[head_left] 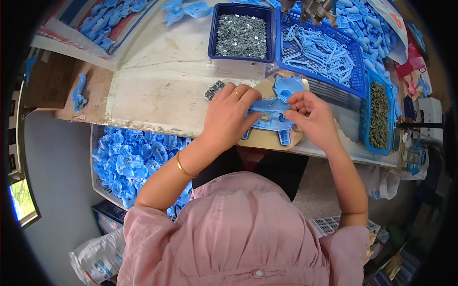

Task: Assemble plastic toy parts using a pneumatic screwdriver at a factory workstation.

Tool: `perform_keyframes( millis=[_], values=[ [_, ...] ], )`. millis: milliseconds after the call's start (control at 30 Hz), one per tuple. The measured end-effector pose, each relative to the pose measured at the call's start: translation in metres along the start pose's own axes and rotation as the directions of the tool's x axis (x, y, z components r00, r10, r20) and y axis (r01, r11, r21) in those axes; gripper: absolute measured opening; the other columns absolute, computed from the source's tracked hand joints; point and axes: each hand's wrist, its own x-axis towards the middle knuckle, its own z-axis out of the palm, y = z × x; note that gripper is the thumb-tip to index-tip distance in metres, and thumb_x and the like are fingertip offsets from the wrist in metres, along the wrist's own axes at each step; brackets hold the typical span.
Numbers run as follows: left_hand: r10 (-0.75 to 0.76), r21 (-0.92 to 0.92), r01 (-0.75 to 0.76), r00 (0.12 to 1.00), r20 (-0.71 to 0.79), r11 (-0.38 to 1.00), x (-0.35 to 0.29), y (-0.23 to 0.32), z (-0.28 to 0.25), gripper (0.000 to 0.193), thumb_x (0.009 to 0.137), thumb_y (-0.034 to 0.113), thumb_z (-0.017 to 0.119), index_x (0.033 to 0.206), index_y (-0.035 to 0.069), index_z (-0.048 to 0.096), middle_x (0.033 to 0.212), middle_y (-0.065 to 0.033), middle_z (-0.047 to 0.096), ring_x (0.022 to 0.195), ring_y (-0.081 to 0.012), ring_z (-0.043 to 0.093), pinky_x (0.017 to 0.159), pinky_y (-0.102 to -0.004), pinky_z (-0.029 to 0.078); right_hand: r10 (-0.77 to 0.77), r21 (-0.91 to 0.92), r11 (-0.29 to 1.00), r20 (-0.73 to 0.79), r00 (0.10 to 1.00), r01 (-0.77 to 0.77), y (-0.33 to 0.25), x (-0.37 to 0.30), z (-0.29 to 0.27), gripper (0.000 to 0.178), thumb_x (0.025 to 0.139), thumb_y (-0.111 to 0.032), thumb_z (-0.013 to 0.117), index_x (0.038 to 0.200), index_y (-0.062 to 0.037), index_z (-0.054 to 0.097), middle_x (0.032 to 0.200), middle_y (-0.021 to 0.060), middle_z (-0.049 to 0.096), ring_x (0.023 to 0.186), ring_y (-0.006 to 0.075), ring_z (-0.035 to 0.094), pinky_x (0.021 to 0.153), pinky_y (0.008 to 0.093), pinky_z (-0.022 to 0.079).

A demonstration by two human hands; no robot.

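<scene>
A light-blue plastic animal-shaped part (272,123) lies on a rounded tan board (262,139) near the table's front edge. My left hand (231,112) closes on the part's left side, thumb and fingers apart across its upper edge. On the other side, my right hand (312,114) has its fingers curled with thumb and fingertips close together at the part's right edge. Anything small within that pinch cannot be made out. Small metal pieces (213,89) form a little heap just beyond my left hand.
A dark-blue tray (210,33) holds small metal pieces. Beside it, a blue basket (315,76) contains slender blue parts. At right stands a blue basket of brownish screws (379,117). Below left, a bin holds blue plastic shells (131,159). Metal machine parts (312,10) hang overhead.
</scene>
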Motion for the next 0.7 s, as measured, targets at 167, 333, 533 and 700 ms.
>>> perform_keyframes(
  millis=[167,333,533,700],
  values=[
    [0.040,0.058,-0.037,0.998,-0.040,0.998,-0.002,0.002,0.000,0.025,0.070,0.013,0.079,0.092,0.012,0.067,0.098,-0.0025,0.064,0.089,-0.0263,0.057,0.079,-0.0375,0.049,-0.037,-0.318,0.942,0.224,0.974,0.109,-0.022,0.011,-0.009,0.019,0.080,-0.002,0.071,0.098,-0.0015,0.064,0.082,0.0069,0.067,0.067,0.0089,0.059,0.061,0.0251,0.046],
    [0.056,0.117,-0.056,0.998,0.000,0.992,-0.004,0.002,0.002,0.016,0.072,0.017,0.077,0.085,0.014,0.068,0.103,0.0004,0.063,0.094,-0.0228,0.056,0.080,-0.0363,0.046,-0.013,-0.523,0.826,0.357,0.934,0.211,-0.031,0.023,-0.009,0.014,0.076,-0.004,0.072,0.089,-0.0033,0.066,0.078,0.0102,0.068,0.072,0.0217,0.062,0.066,0.0342,0.049],
    [0.053,0.181,-0.045,0.998,-0.041,0.982,-0.003,0.008,0.001,0.009,0.072,0.019,0.076,0.077,0.013,0.071,0.107,0.0012,0.064,0.095,-0.0219,0.055,0.080,-0.0354,0.045,-0.257,-0.711,0.614,0.231,0.938,0.343,-0.024,0.019,-0.006,0.014,0.071,-0.012,0.078,0.081,-0.0094,0.069,0.086,0.0069,0.061,0.090,0.0273,0.059,0.078,0.0390,0.047],
    [0.025,0.225,-0.015,0.999,-0.038,0.974,-0.003,0.011,0.000,0.010,0.071,0.019,0.076,0.076,0.012,0.071,0.107,0.0012,0.064,0.097,-0.0218,0.055,0.080,-0.0358,0.045,-0.158,-0.808,0.513,0.242,0.957,0.289,-0.025,0.019,0.004,0.018,0.070,-0.008,0.077,0.085,-0.0080,0.067,0.099,0.0104,0.057,0.096,0.0299,0.058,0.079,0.0409,0.049]
  ],
)
